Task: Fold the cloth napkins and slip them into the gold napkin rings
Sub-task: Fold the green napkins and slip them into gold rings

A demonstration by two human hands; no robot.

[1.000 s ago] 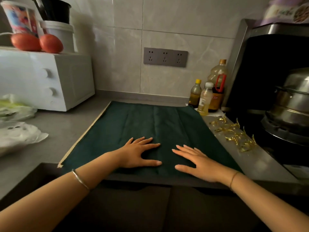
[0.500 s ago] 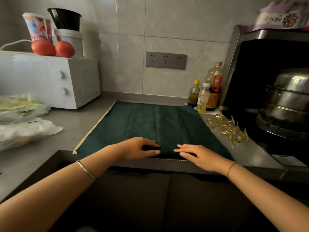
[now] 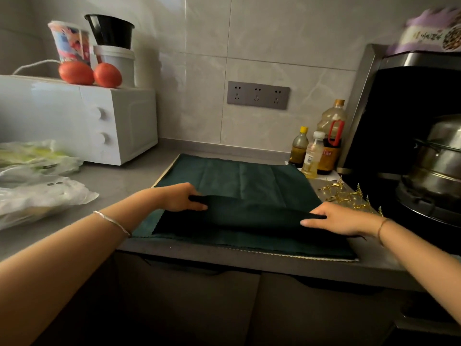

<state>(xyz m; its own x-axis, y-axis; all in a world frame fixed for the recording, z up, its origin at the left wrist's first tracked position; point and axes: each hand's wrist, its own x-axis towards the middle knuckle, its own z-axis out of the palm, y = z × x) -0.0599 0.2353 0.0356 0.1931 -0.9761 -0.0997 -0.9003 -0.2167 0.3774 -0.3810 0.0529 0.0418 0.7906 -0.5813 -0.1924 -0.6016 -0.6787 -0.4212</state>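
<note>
Near side of table [image 3: 107,181]: left hand [image 3: 179,198] and right hand [image 3: 341,221] each curl their fingers round the raised near hem of the dark green napkin [image 3: 249,181]; the rest of it lies flat. First fold judged in hand, no ring fitted yet. Next move, as judged: carry the hem evenly toward the far edge, match corners, press the crease. Gold napkin rings [image 3: 346,198] lie heaped just right of the napkin, short of the bottles [image 3: 314,156].
</note>
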